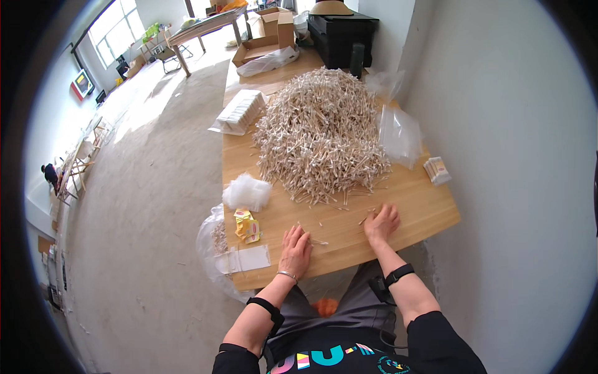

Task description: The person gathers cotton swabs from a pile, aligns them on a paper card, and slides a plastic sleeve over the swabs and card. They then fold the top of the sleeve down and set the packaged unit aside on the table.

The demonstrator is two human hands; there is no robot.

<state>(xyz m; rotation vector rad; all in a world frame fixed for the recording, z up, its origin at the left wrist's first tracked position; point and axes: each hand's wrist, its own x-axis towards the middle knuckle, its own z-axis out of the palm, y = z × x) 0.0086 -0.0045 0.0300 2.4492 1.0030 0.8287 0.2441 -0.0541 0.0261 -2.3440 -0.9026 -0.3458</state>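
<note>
A large heap of cotton swabs (pixel 321 134) covers the middle of the wooden table (pixel 423 209). My left hand (pixel 295 251) lies palm down near the front edge, fingers stretched forward, with a loose swab (pixel 319 242) beside it. To the right, my right hand (pixel 382 222) rests on the tabletop with its fingers slightly bent and apart. A few swabs (pixel 364 219) lie against its left side, partly hidden by the fingers. Neither hand visibly grips anything.
Left of my hands are clear bags (pixel 247 192), yellow cards (pixel 247 227) and a white card (pixel 246 258). A swab pack (pixel 436 171) sits at the right edge, near plastic bags (pixel 400 136). Wrapped white packs (pixel 239 112), an open carton (pixel 268 38) and a black bin (pixel 339 38) stand farther back.
</note>
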